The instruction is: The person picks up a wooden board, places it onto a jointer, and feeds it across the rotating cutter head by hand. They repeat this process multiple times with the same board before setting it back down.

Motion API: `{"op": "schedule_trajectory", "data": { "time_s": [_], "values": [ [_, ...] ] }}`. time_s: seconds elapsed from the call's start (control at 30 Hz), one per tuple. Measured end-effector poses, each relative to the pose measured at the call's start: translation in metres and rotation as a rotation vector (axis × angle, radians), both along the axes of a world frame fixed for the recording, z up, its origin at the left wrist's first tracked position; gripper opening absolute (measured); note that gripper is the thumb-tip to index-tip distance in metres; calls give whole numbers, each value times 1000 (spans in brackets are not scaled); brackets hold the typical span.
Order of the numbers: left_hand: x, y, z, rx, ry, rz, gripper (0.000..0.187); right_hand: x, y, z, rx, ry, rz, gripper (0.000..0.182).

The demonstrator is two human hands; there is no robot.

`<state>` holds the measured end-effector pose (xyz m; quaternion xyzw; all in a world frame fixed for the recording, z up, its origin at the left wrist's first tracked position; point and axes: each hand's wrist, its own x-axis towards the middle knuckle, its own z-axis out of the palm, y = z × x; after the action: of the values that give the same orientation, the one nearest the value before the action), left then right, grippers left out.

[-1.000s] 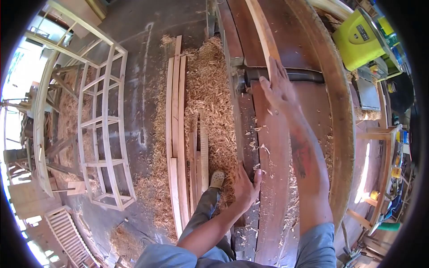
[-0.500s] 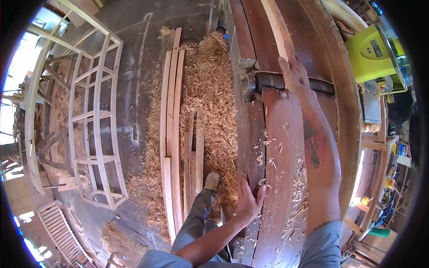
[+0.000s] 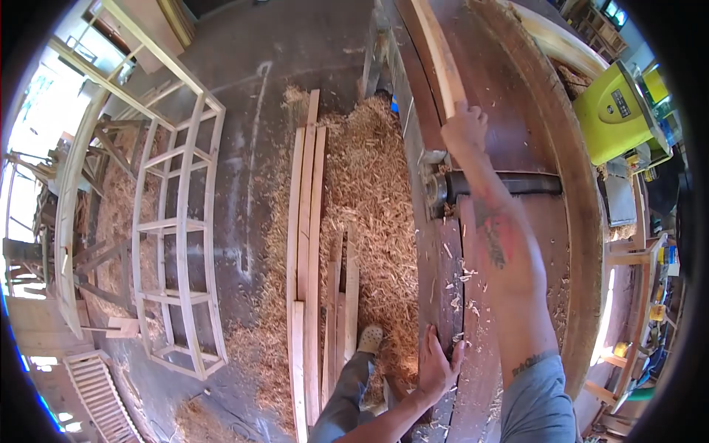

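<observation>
A long pale wooden strip [image 3: 437, 55] lies lengthwise on the far part of the brown machine bed [image 3: 509, 96]. My right hand [image 3: 465, 131] has its fingers wrapped round the strip's near end, beyond the dark cutter roller [image 3: 509, 183]. At the near left edge of the bed, my left hand [image 3: 438, 369] rests on the side rail, thumb and fingers apart, holding nothing. Wood chips are scattered over the near part of the bed.
Several wooden strips [image 3: 303, 221] lie on the floor among heaped shavings [image 3: 380, 184]. A slatted wooden frame [image 3: 177, 229] stands at the left. At the right is a yellow-green container [image 3: 609, 111], with a cluttered shelf [image 3: 642, 295] below it.
My right hand has shifted from lying flat by the strip's end to closing round it. The view has tilted and shifted, so most things appear lower and farther right.
</observation>
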<state>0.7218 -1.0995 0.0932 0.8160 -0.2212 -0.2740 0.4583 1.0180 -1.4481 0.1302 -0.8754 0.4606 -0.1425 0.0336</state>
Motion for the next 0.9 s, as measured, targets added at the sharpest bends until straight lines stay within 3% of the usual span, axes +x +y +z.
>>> {"op": "schedule_trajectory", "data": {
  "time_s": [0.13,0.2,0.3,0.33,0.4,0.47,0.5,0.57,0.6,0.7,0.73,0.8,0.9],
  "values": [
    [-4,0,-7,-23,-14,7,87,28,57,8,25,-13,51,44],
    [-3,-1,-2,-32,-108,35,72,27,96,11,9,-43,71,46],
    [9,-1,16,-197,-124,163,65,-4,153,13,52,-208,131,42],
    [17,-2,25,-247,23,203,54,-19,171,11,75,-216,123,49],
    [12,16,-28,-238,-193,154,49,-55,211,4,49,-254,91,55],
    [27,48,-137,-574,1489,560,63,-103,256,3,46,-278,78,56],
    [50,68,-108,-486,1392,607,77,-130,280,3,94,-280,84,56],
    [70,94,-98,-500,1024,612,70,-185,334,-1,135,-314,96,58],
    [83,116,-122,-599,1111,436,64,-216,364,4,205,-351,107,60],
    [88,123,-28,-496,938,249,62,-307,455,1,331,-393,118,66],
    [79,133,-11,-503,924,215,62,-336,482,8,369,-448,87,65],
    [48,156,13,-358,959,-78,64,-392,530,27,388,-529,41,64],
    [-39,217,23,-262,917,-3,65,-479,587,38,488,-517,-102,48]
  ]
}}
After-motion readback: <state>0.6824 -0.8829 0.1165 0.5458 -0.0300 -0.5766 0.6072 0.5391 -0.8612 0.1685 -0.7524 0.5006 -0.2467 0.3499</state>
